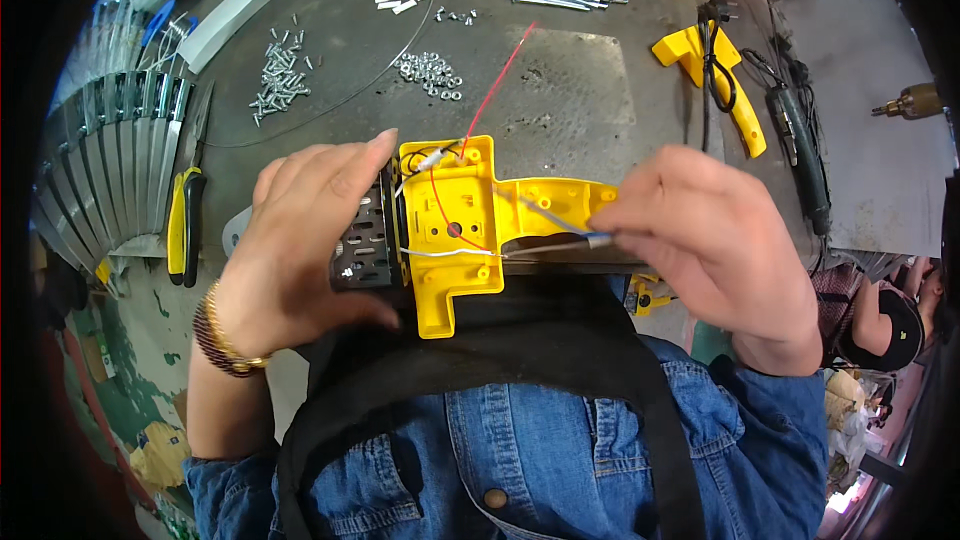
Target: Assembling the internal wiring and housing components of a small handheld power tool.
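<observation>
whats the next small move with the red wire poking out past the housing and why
Probably tuck the red wire inside the yellow housing: its end sticks out over the bench, where it could get snagged. The housing lies open, and the left hand steadies the black perforated metal part against it.

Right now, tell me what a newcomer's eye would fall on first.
Probably the bright yellow housing, open-faced between the left hand and the right hand near the picture's centre. Next, the fan of overlapping metal strips at the far left, then the red wire reaching from the housing over the grey bench.
</observation>
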